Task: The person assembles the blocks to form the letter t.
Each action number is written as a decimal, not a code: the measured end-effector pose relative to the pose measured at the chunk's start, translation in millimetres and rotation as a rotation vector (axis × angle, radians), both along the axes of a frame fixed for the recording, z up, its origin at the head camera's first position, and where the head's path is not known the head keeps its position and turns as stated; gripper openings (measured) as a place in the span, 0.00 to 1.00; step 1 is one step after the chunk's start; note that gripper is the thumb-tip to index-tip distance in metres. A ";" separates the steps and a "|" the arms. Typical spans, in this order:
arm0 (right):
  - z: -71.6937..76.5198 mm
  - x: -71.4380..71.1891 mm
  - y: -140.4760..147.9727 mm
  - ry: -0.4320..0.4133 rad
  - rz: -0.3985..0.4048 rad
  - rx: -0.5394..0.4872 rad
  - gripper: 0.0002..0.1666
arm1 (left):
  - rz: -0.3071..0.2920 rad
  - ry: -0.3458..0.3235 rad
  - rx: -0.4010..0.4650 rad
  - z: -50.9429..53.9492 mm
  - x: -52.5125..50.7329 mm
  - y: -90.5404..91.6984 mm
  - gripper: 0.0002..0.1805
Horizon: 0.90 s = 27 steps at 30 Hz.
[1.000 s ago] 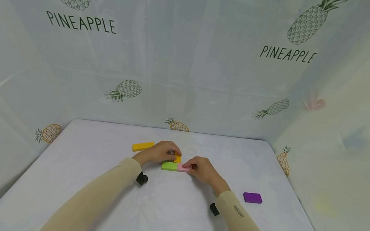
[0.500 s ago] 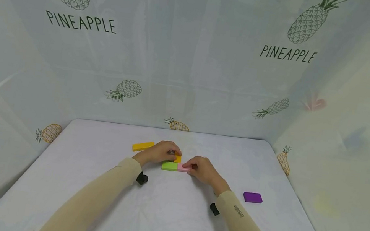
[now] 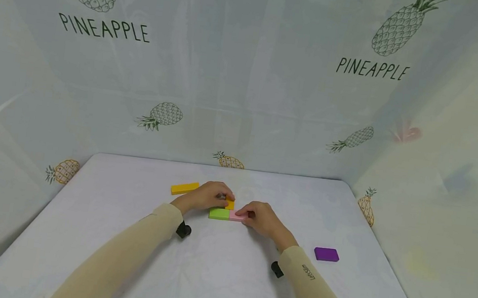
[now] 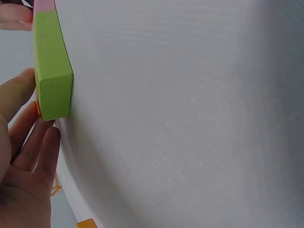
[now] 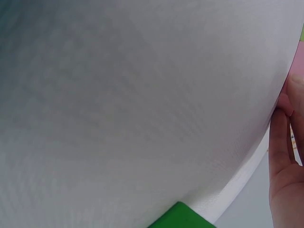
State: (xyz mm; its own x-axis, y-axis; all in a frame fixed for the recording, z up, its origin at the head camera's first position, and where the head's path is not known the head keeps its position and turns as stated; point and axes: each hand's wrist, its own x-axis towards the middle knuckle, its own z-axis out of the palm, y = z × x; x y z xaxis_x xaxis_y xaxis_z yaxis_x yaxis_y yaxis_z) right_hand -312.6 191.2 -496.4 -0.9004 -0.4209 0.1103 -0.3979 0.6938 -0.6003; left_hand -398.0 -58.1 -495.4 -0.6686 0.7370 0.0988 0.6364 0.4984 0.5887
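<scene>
Near the far middle of the table, a light green block (image 3: 219, 214) and a pink block (image 3: 237, 216) lie end to end in a row. Just behind them is an orange block (image 3: 229, 204), which my left hand (image 3: 210, 195) pinches between thumb and fingers; part of it is covered by them. My right hand (image 3: 263, 219) pinches the pink block at its right end. In the left wrist view the light green block (image 4: 52, 57) stands close beside my left thumb. The right wrist view catches only an edge of the pink block (image 5: 298, 66) by my right fingers.
A yellow-orange block (image 3: 185, 188) lies left of my left hand, and a purple block (image 3: 326, 254) lies to the right. A dark green block (image 5: 180, 218) shows at the bottom of the right wrist view. The white table (image 3: 223, 276) meets a pineapple-print cloth (image 3: 248, 70).
</scene>
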 end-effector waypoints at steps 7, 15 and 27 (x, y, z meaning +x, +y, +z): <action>1.5 -0.3 -0.1 0.003 0.017 -0.015 0.15 | -0.006 -0.003 0.006 2.0 1.5 -0.2 0.14; -0.3 -0.2 0.4 0.000 0.009 -0.014 0.16 | -0.016 0.004 0.009 2.0 2.2 -0.3 0.14; -2.9 -2.8 1.6 0.012 0.017 -0.018 0.15 | -0.026 0.018 0.013 2.6 2.3 -0.4 0.13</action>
